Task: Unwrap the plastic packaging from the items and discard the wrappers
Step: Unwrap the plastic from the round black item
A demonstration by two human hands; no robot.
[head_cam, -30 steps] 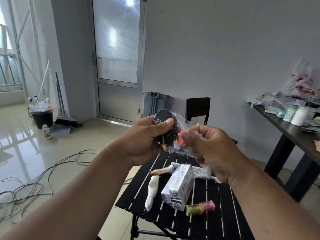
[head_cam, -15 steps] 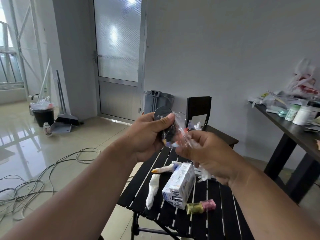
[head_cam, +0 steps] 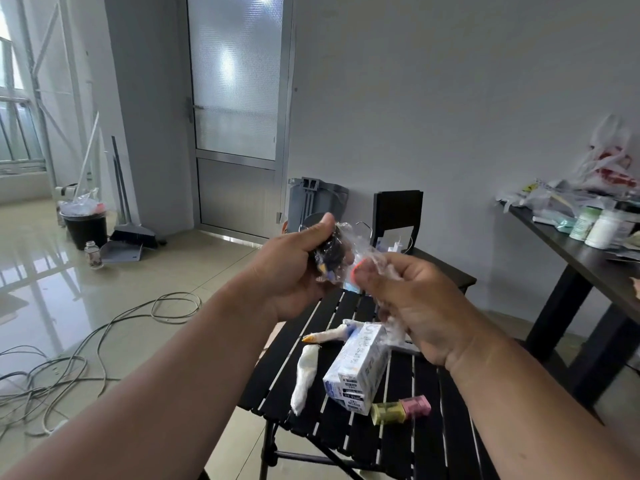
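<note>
My left hand (head_cam: 294,268) grips a round black item (head_cam: 330,249) that sits inside a clear plastic wrapper (head_cam: 360,252), held up above the black slatted table (head_cam: 349,434). My right hand (head_cam: 419,306) pinches the crumpled right side of that wrapper, with an orange bit (head_cam: 355,271) showing by the thumb. Below my hands on the table lie a white-and-blue box (head_cam: 358,370), two white wrapped pieces (head_cam: 304,377), and a small yellow and pink item (head_cam: 401,410).
A black bin (head_cam: 85,226) with a plastic liner stands by the far left wall beside a broom and dustpan (head_cam: 133,237). Cables (head_cam: 86,351) trail over the floor. A grey bin (head_cam: 317,204) and a black chair (head_cam: 398,213) stand behind the table. A cluttered dark table (head_cam: 595,251) is on the right.
My right hand has pulled the wrapper's loose side a little to the right and down, stretching the plastic away from the black item. My left hand keeps its grip.
</note>
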